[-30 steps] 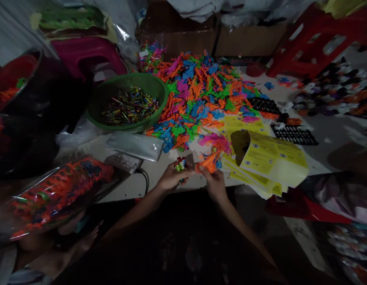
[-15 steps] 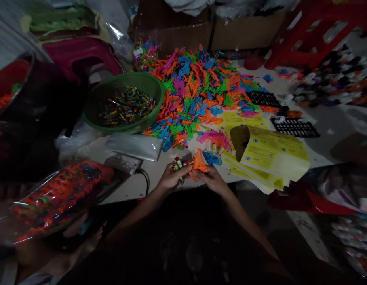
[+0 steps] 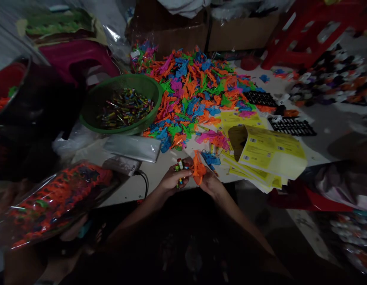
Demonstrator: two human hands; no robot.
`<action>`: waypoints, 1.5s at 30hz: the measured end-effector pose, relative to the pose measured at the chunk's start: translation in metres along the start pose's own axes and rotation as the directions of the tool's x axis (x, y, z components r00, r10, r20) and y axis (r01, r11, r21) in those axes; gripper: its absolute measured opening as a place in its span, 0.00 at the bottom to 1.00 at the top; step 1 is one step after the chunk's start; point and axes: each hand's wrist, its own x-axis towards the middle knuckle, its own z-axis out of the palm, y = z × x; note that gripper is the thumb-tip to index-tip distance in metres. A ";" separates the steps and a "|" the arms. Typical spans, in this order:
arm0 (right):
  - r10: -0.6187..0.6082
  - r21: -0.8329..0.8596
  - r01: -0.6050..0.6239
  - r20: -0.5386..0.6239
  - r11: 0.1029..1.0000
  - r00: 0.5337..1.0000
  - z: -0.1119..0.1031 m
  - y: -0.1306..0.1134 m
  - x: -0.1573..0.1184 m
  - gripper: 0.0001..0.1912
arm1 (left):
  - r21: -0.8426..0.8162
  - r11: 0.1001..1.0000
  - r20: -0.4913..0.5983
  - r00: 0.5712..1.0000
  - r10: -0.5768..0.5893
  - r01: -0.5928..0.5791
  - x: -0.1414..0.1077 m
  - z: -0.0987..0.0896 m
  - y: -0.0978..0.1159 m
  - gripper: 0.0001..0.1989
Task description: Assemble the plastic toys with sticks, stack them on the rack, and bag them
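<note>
My left hand [image 3: 173, 178] is closed around several small cylinders [image 3: 179, 165] with coloured wrappers; their exact kind is hard to make out. An orange plastic toy piece [image 3: 198, 168] stands upright in my right hand [image 3: 210, 180], whose fingers are closed on it. The left fingertips reach close to that piece, and whether they touch it I cannot tell. Just beyond the right hand lie blue plastic pieces [image 3: 211, 157] and pink pieces [image 3: 214, 138]. Farther off spreads a big heap of orange, blue, green and pink plastic pieces [image 3: 189, 83].
A green basin [image 3: 85, 118] holds many wrapped cylinders. Beside it lies a clear plastic packet [image 3: 132, 147]. Yellow printed sheets [image 3: 272, 154] cover the table's right front. At left is a bag of orange pieces [image 3: 61, 198], with another person's hand by it. Black trays [image 3: 293, 126] lie farther right.
The orange piece has turned more upright in my right hand. Both hands stay near the table's front edge, and the left still holds the cylinders. The view has shifted slightly.
</note>
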 end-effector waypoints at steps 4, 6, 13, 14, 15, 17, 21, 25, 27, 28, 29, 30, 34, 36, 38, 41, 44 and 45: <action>-0.017 0.034 0.024 -0.216 0.999 0.976 0.004 0.001 0.007 0.28 | 0.072 0.995 -0.053 0.996 0.066 -0.062 -0.001 0.004 -0.003 0.21; -0.075 0.016 0.090 -0.429 0.996 0.900 -0.001 -0.001 0.009 0.23 | 0.093 0.988 -0.099 0.986 0.131 -0.122 -0.001 0.005 -0.003 0.24; -0.194 -0.356 0.004 -0.502 0.935 0.843 -0.002 -0.012 0.002 0.13 | 0.126 0.980 -0.174 0.969 0.177 -0.157 0.003 0.001 -0.003 0.24; -0.204 -0.388 0.001 -0.483 0.922 0.852 0.000 -0.012 0.001 0.13 | 0.131 0.980 -0.171 0.970 0.173 -0.152 0.003 0.000 -0.004 0.24; -0.216 -0.411 0.006 -0.467 0.912 0.858 0.001 -0.013 0.000 0.12 | 0.138 0.979 -0.164 0.972 0.169 -0.147 0.003 0.000 -0.005 0.23; -0.232 -0.442 0.018 -0.435 0.897 0.870 0.003 -0.013 -0.001 0.12 | 0.155 0.978 -0.152 0.975 0.163 -0.139 0.003 -0.001 -0.008 0.23; -0.253 -0.496 0.024 -0.399 0.868 0.881 0.003 -0.013 -0.001 0.10 | 0.159 0.976 -0.146 0.975 0.170 -0.146 0.004 -0.003 -0.010 0.22; -0.267 -0.547 0.001 -0.406 0.837 0.874 0.002 -0.014 -0.003 0.09 | 0.162 0.977 -0.172 0.971 0.166 -0.139 0.005 -0.003 -0.011 0.23; -0.267 -0.585 -0.020 -0.400 0.811 0.877 0.001 -0.015 -0.006 0.09 | 0.166 0.978 -0.173 0.973 0.155 -0.126 0.004 -0.003 -0.012 0.22; -0.273 -0.600 -0.023 -0.397 0.799 0.876 0.001 -0.015 -0.007 0.09 | 0.172 0.977 -0.165 0.974 0.153 -0.124 0.004 -0.002 -0.012 0.22; -0.280 -0.608 -0.021 -0.395 0.793 0.875 0.001 -0.015 -0.008 0.09 | 0.185 0.975 -0.151 0.977 0.150 -0.121 0.003 -0.002 -0.013 0.21; -0.285 -0.607 -0.019 -0.399 0.794 0.872 0.001 -0.015 -0.008 0.08 | 0.204 0.972 -0.139 0.979 0.147 -0.117 0.003 -0.001 -0.014 0.20; -0.275 -0.574 -0.053 -0.469 0.817 0.840 0.009 -0.012 -0.006 0.10 | 0.353 0.913 -0.176 0.944 0.280 -0.205 0.001 0.002 -0.022 0.15; -0.254 -0.550 -0.084 -0.509 0.831 0.822 0.011 -0.011 -0.002 0.12 | 0.454 0.838 -0.196 0.884 0.425 -0.302 0.001 0.004 -0.026 0.12; -0.181 -0.512 -0.131 -0.516 0.849 0.837 0.004 -0.015 0.004 0.14 | 0.507 0.787 -0.173 0.853 0.493 -0.353 0.003 0.005 -0.029 0.12; -0.055 -0.555 -0.279 -0.509 0.783 0.859 -0.029 -0.035 0.014 0.19 | 0.425 0.849 -0.150 0.900 0.409 -0.315 0.009 0.000 -0.030 0.17; -0.353 -0.740 -0.498 -0.661 0.451 0.663 -0.067 -0.061 0.025 0.22 | 0.267 0.943 -0.217 0.941 0.261 -0.200 0.016 -0.013 -0.026 0.21; -0.498 -0.765 -0.560 -0.637 0.318 0.588 -0.074 -0.065 0.030 0.23 | 0.223 0.960 -0.243 0.944 0.221 -0.168 0.019 -0.017 -0.024 0.21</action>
